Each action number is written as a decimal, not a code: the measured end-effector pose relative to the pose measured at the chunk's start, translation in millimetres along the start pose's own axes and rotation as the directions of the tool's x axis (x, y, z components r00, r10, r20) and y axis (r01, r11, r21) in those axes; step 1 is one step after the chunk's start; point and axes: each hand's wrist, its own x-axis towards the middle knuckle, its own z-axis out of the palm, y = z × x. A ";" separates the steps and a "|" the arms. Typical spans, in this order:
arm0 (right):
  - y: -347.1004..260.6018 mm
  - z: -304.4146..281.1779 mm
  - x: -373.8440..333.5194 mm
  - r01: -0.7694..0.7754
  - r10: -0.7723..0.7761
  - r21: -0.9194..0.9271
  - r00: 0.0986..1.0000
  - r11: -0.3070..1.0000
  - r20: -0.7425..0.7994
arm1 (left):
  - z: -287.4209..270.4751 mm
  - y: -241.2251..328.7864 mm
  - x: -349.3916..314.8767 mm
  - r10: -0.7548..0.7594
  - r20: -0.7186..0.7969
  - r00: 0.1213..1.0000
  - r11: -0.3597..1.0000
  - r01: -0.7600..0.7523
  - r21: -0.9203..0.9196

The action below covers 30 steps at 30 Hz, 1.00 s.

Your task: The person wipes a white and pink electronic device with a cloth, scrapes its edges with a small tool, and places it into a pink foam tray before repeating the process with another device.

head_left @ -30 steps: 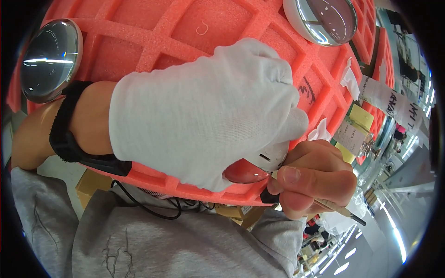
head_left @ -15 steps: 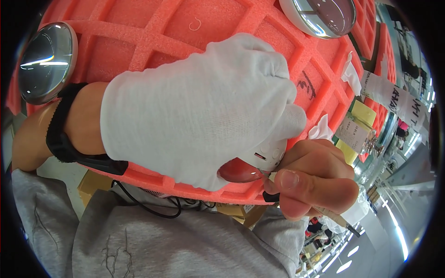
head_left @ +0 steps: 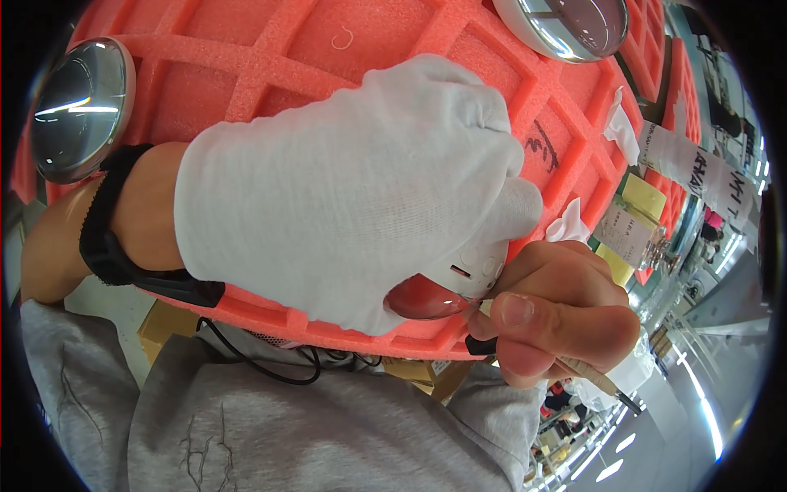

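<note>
My left hand, in a white knitted glove, is closed around a rounded device. Below the glove shows the device's glossy dome, which mirrors red, and beside it a white part with a small dark slot. My bare right hand pinches a thin tool with a tan wrapped handle and a dark rear end. Its front end points to the seam between dome and white part. Fingers hide the very tip. Most of the device lies under the glove.
Beneath my hands spreads a red foam tray with square pockets. Two more shiny domed pieces sit on it, one at the far left, one at the far right. White scraps and a labelled glass bottle are to the right.
My right hand and the tool have shifted very slightly to the right along the device's edge. The gloved left hand keeps its hold, almost unmoved.
</note>
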 end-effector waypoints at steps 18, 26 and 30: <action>2.9 7.0 -5.7 -0.028 0.030 0.027 0.994 0.999 -0.101 | -1.1 -1.9 -0.4 0.062 -0.035 0.997 0.995 -0.059 0.078; 4.1 10.5 -7.0 -0.030 0.032 0.014 0.987 0.999 -0.159 | 0.7 -2.6 -0.9 0.105 -0.082 0.991 0.988 -0.095 0.121; 2.4 7.9 -5.4 -0.018 0.015 -0.024 0.993 1.000 -0.117 | 1.1 -1.4 -1.0 0.124 -0.104 0.987 0.983 -0.108 0.146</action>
